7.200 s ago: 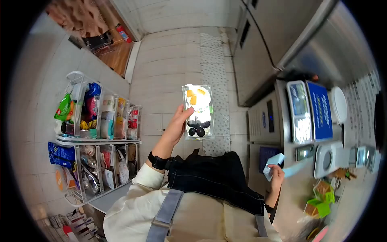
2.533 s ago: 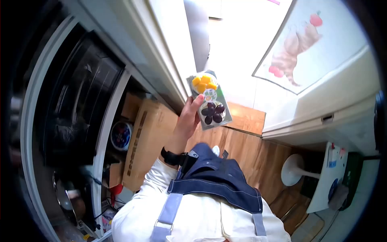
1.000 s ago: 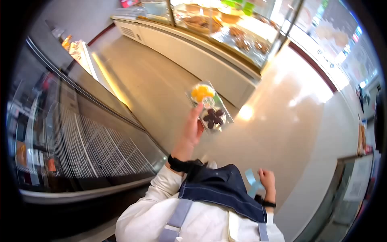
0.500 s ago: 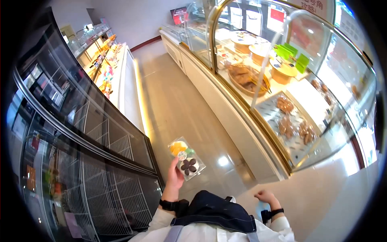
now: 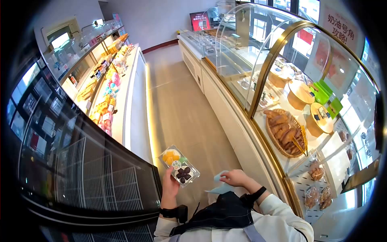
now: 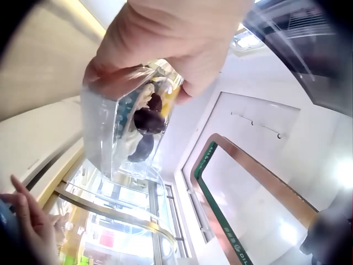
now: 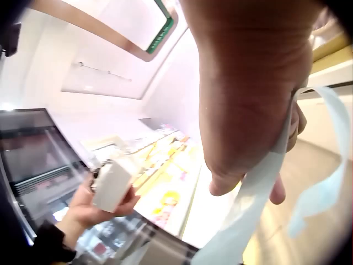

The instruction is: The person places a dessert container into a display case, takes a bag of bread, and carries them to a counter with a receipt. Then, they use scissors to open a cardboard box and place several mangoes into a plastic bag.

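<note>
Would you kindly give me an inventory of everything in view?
Box: one, clear, in left hand
Fruit: several pieces, orange and dark purple, inside box
Strip: one, light blue, in right hand
Case: one, clear and gold, on right
Basket: one, tan, in case
Breads: several, brown, in basket
Stands: three, tan, in case
Pastries: several, brown, in case
Shelf unit: one, white, centre left
Cabinet: one, black, near left
Sign: one, red, far end
Poster: one, pale, upper right
Apron: one, dark, lower centre
Wristbands: two, black, by sleeves
Sleeves: two, cream, lower edge
Hands: two, bare, lower centre
</note>
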Motion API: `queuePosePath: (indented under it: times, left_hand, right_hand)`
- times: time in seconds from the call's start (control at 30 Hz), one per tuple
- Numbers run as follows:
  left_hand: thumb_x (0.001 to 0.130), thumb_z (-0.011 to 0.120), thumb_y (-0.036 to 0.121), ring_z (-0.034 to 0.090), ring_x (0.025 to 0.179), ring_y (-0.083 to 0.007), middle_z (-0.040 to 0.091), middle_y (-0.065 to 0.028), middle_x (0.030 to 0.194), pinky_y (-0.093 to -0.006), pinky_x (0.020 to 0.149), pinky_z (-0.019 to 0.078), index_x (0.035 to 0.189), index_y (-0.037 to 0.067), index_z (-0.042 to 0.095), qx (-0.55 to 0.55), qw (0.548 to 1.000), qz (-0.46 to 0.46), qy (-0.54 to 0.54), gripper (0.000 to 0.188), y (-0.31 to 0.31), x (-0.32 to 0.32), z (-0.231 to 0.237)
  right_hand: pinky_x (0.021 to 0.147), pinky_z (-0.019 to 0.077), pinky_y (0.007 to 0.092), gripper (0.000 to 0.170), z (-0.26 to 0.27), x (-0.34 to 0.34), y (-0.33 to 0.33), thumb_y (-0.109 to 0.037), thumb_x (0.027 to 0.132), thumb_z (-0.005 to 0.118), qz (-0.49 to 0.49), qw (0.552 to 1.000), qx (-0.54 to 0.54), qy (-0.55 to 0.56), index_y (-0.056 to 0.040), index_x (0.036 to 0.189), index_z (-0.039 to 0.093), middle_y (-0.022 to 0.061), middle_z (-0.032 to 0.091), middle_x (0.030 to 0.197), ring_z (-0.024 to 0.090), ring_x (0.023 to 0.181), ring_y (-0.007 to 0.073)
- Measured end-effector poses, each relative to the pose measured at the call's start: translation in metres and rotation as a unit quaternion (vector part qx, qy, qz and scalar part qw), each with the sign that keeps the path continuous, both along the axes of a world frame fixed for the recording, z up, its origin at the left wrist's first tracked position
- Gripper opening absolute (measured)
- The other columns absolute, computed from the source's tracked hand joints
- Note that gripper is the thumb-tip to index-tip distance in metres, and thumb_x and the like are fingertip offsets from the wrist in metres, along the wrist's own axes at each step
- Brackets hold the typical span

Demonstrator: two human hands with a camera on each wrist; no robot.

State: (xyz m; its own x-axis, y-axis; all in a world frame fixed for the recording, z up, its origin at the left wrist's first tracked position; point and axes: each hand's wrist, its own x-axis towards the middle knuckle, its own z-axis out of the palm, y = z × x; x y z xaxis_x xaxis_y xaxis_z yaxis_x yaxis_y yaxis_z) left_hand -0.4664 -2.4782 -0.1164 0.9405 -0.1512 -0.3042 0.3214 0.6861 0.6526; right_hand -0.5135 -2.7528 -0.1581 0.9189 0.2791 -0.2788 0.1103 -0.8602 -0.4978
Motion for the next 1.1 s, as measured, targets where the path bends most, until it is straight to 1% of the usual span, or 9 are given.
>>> queuePosePath:
  times: [0.2,0.33,0.5,0.63,0.77,0.93,1.0,1.03,1.1]
  left_hand:
    - [0.081,0.055,0.023,0.052,0.099,-0.0205,0.052,-0.0085,0.110,-0.0338,0.085,0.0424,0.116,0.002,0.043,0.027,1.000,0.011,0.011,0.042,-0.004,0.158,-0.002]
    - [0.084,0.047,0.023,0.053,0.099,-0.0216,0.054,-0.0091,0.108,-0.0339,0.086,0.0414,0.115,0.001,0.044,0.035,0.999,0.030,-0.018,0.038,0.002,0.272,0.001]
    - [0.080,0.045,0.030,0.058,0.086,-0.0216,0.059,-0.0084,0.095,-0.0347,0.076,0.0475,0.103,0.003,0.053,0.088,0.990,0.104,-0.020,0.036,0.013,0.422,0.011]
    - [0.081,0.044,0.026,0.057,0.087,-0.0198,0.058,-0.0071,0.097,-0.0332,0.077,0.0462,0.107,0.003,0.049,0.095,0.984,0.144,-0.050,0.036,0.019,0.541,0.021]
    - [0.080,0.047,0.025,0.053,0.097,-0.0206,0.052,-0.0083,0.109,-0.0349,0.083,0.0444,0.116,0.007,0.042,0.115,0.980,0.115,-0.115,0.040,0.007,0.677,0.022]
    - [0.080,0.050,0.022,0.048,0.106,-0.0217,0.045,-0.0072,0.116,-0.0371,0.086,0.0439,0.122,0.013,0.035,0.082,0.992,-0.018,-0.099,0.046,-0.040,0.867,0.023]
    - [0.080,0.053,0.022,0.046,0.107,-0.0201,0.044,-0.0051,0.117,-0.0363,0.085,0.0447,0.121,0.015,0.035,0.030,0.991,-0.105,-0.080,0.046,-0.080,0.948,0.022]
    - [0.079,0.055,0.024,0.047,0.105,-0.0188,0.046,-0.0040,0.114,-0.0342,0.082,0.0447,0.117,0.015,0.040,0.012,0.988,-0.139,-0.063,0.041,-0.105,0.984,0.025]
    - [0.077,0.059,0.026,0.048,0.094,-0.0112,0.050,0.0012,0.107,-0.0291,0.074,0.0397,0.104,0.015,0.051,0.015,0.972,-0.221,-0.072,0.031,-0.156,1.047,0.038]
  right_hand:
    - [0.069,0.0467,0.0423,0.030,-0.076,0.053,-0.104,-0.039,0.080,0.047,-0.190,0.971,-0.112,0.095,-0.0145,0.084,0.064,0.0115,0.062,0.081,0.059,0.077,0.0314]
    - [0.069,0.0468,0.0422,0.029,-0.116,0.118,-0.128,-0.037,0.079,0.047,-0.142,0.965,-0.143,0.167,-0.0154,0.089,0.064,0.0106,0.062,0.084,0.059,0.078,0.0316]
    - [0.064,0.0473,0.0410,0.023,-0.077,0.324,-0.108,-0.026,0.078,0.050,-0.243,0.967,0.011,-0.079,-0.0162,0.094,0.062,0.0130,0.061,0.082,0.059,0.072,0.0312]
    - [0.057,0.0447,0.0364,0.018,0.010,0.504,-0.107,-0.011,0.079,0.052,-0.320,0.858,0.067,-0.397,-0.0108,0.096,0.058,0.0113,0.059,0.083,0.056,0.067,0.0305]
    - [0.052,0.0442,0.0323,0.028,0.055,0.616,-0.126,-0.003,0.076,0.051,-0.403,0.791,0.032,-0.459,-0.0058,0.104,0.053,0.0122,0.055,0.098,0.056,0.069,0.0273]
    - [0.055,0.0430,0.0222,0.034,0.045,0.685,-0.131,0.001,0.077,0.047,-0.549,0.687,0.055,-0.473,-0.0045,0.111,0.050,0.0097,0.054,0.104,0.056,0.073,0.0179]
    - [0.052,0.0393,0.0200,0.030,0.035,0.707,-0.127,0.002,0.079,0.045,-0.631,0.575,0.071,-0.515,-0.0033,0.108,0.051,0.0062,0.053,0.105,0.053,0.072,0.0112]
    - [0.052,0.0393,0.0200,0.030,0.031,0.712,-0.126,0.002,0.079,0.045,-0.642,0.569,0.063,-0.510,-0.0033,0.108,0.051,0.0062,0.053,0.105,0.053,0.072,0.0112]
    - [0.053,0.0382,0.0199,0.027,0.023,0.716,-0.125,0.002,0.080,0.044,-0.719,0.487,0.111,-0.484,-0.0018,0.105,0.052,0.0046,0.054,0.100,0.051,0.072,0.0095]
